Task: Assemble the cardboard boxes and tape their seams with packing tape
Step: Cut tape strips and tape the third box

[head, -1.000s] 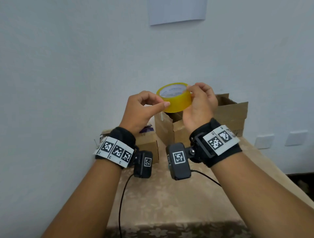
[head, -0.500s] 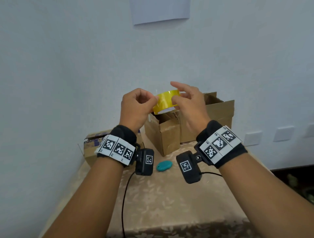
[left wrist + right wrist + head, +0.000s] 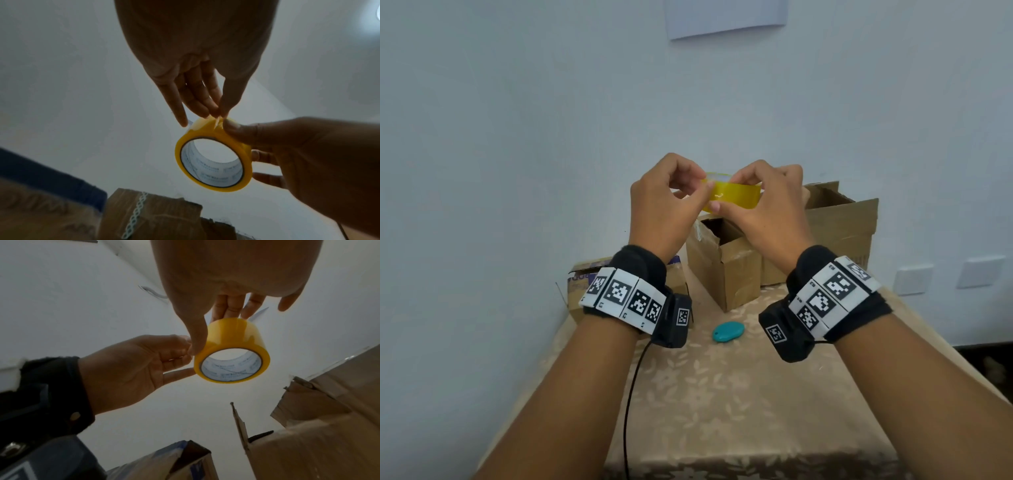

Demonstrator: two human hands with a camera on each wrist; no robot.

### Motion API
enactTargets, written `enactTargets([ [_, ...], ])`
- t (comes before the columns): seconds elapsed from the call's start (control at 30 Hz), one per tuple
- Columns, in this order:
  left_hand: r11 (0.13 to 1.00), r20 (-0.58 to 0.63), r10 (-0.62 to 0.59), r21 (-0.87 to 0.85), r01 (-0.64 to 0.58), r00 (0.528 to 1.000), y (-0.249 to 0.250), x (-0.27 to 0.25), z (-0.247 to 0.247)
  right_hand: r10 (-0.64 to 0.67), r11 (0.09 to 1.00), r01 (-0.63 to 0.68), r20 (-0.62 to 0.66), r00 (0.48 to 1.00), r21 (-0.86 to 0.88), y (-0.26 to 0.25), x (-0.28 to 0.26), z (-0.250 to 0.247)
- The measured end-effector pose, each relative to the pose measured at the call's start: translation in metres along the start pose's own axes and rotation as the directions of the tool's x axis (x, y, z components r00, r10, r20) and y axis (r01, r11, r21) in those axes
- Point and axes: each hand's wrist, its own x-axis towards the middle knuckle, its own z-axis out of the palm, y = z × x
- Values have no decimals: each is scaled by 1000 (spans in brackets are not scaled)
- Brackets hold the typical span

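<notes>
- Your right hand [image 3: 774,212] grips the yellow packing tape roll [image 3: 736,195] in mid-air, above the open cardboard boxes [image 3: 726,263].
- Your left hand [image 3: 657,212] has fingertips [image 3: 223,112] pinched narrow at the tape's loose end on the roll's rim.
- Risk: the end looks barely lifted; a weak nail hold probably splits it or lets it re-stick.
- Risk: the roll hangs unsupported; a hard pull may twist it out of your right fingers.

Ahead of my raised hands, three cardboard boxes [image 3: 726,263] crowd the table's [image 3: 722,411] far end against the wall [image 3: 517,137]. A teal object [image 3: 728,331] lies before them. Bare cloth runs from there toward me.
</notes>
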Motion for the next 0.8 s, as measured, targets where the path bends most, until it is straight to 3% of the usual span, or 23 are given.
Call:
enactTargets([
  [0.4, 993, 27, -113, -28, 114, 993, -6, -2, 1, -99, 995, 98, 44, 994, 33, 2, -2, -4],
  [0.8, 999, 32, -48, 26, 48, 998, -11, -5, -7, -211, 977, 210, 72, 975, 24, 2, 2, 1],
])
